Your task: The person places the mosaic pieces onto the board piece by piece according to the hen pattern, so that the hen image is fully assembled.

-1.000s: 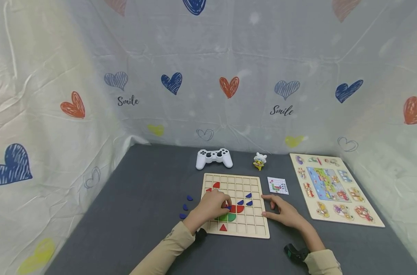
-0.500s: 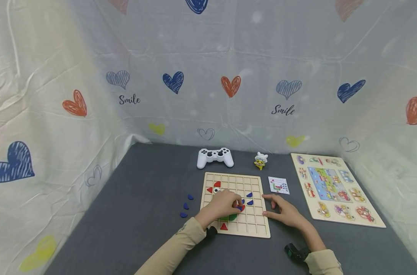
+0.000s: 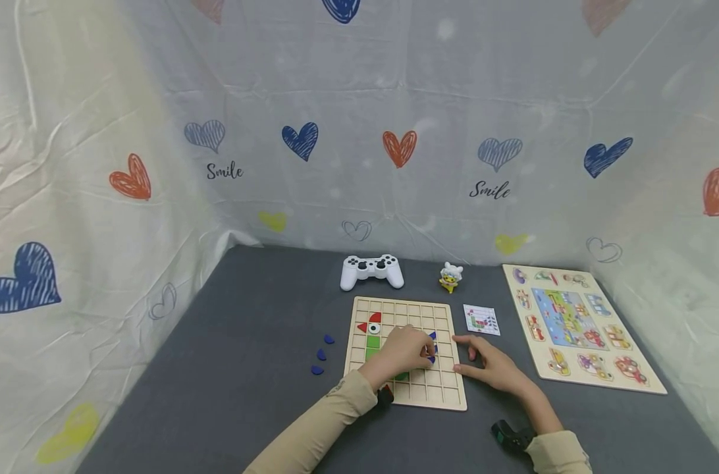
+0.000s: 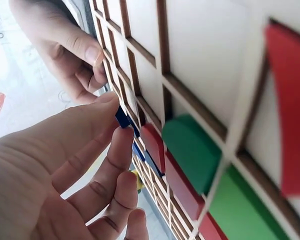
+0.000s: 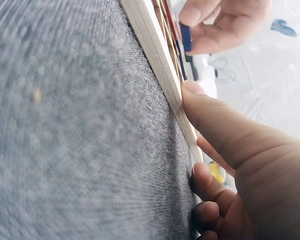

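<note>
My left hand is over the right half of a wooden grid board, pinching a small blue half-round piece between thumb and index finger. The piece is held up on edge, close over the cells. Under and beside that hand lie a dark green rounded piece, a light green piece and several red and blue ones. At the board's right edge, the thumb and index fingertips of my right hand rest against the rim, spread apart, while its other fingers bend below them.
Several blue half-round pieces lie on the dark cloth left of the board. A printed pattern card, a picture puzzle board, a small figurine and a white game controller stand around it.
My left hand has moved rightward across the board with the blue piece, uncovering the round eye piece and green squares behind it. My right hand has stayed at the edge.
</note>
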Motion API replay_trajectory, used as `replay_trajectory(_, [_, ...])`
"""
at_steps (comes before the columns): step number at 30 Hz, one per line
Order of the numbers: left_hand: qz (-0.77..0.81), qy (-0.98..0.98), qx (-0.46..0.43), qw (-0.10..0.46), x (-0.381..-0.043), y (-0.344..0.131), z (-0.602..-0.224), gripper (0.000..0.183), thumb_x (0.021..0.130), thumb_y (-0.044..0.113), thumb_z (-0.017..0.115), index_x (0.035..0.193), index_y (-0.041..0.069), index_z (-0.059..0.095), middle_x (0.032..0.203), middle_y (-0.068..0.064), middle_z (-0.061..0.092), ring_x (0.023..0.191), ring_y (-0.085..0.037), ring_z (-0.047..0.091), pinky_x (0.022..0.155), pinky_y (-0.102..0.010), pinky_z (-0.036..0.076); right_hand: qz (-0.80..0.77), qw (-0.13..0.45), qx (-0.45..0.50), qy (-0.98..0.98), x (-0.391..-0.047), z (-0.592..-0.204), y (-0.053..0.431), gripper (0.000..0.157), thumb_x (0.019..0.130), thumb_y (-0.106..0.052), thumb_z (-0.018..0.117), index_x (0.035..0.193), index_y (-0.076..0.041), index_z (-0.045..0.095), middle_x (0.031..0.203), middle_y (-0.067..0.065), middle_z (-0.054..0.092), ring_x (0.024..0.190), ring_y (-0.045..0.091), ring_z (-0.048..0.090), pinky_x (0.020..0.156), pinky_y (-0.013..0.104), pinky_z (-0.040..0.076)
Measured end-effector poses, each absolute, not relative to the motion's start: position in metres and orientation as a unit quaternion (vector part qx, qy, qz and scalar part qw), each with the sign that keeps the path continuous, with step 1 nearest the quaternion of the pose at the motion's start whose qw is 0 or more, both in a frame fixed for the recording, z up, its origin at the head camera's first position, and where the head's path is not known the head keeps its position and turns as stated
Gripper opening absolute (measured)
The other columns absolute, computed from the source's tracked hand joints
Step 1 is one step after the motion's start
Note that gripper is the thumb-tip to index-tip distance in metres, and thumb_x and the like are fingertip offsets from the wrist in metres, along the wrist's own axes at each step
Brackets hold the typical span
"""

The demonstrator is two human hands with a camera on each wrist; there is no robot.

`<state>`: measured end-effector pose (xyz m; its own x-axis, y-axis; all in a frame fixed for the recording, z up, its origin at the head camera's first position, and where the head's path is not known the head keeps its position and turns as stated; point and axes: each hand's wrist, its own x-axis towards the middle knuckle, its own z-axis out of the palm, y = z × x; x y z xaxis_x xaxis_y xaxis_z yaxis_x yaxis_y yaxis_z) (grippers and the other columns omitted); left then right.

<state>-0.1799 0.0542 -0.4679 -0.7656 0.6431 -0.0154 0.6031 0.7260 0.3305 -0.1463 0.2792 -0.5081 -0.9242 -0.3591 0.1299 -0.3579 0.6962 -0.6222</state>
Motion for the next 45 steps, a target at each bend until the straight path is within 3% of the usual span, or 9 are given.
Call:
replay_trajectory(13, [0.136,0.929,0.341,0.041,-0.178,0.066,-0.469,0.010,0.073,0.030,0.078,0.077,0.022,0.072,0.064,0.014,0.059,0.061,-0.004,0.048,0.055,-0.019,0.035,-0.340,-0.003,-0.203,0.918,-0.146,-0.507,0.278,0.054,0.080,-0.032,0.071,0.127,-0.011,0.053,0.082,0.000,0.044,0.062,0.004,0.032,0.053,0.021,0.028])
replay_trajectory(33, [0.191,0.923,0.334,0.029,-0.171,0.051,-0.463,0.010,0.077,0.025,0.076,0.086,0.022,0.073,0.059,0.015,0.053,0.064,-0.004,0.043,0.057,-0.018,0.032,-0.338,-0.017,-0.212,0.917,-0.147,-0.508,0.279,0.052,0.080,-0.031,0.071,0.125,-0.011,0.054,0.081,-0.001,0.043,0.061,0.003,0.030,0.053,0.021,0.027])
replay_trajectory(37, [0.198,0.922,0.332,0.018,-0.170,0.042,-0.463,0.012,0.077,0.025,0.075,0.089,0.022,0.074,0.061,0.014,0.055,0.065,-0.004,0.044,0.057,-0.019,0.032,-0.332,-0.027,-0.209,0.919,-0.146,-0.508,0.278,0.052,0.080,-0.032,0.072,0.125,-0.011,0.054,0.080,-0.001,0.043,0.062,0.000,0.030,0.053,0.021,0.028])
replay_trajectory(45, [0.205,0.924,0.321,0.015,-0.170,0.019,-0.461,0.013,0.077,0.024,0.075,0.090,0.020,0.073,0.072,0.010,0.064,0.069,-0.005,0.049,0.060,-0.018,0.036,-0.334,0.007,-0.183,0.925,-0.147,-0.508,0.279,0.055,0.080,-0.036,0.071,0.127,-0.013,0.053,0.082,-0.001,0.043,0.064,0.005,0.034,0.055,0.021,0.029])
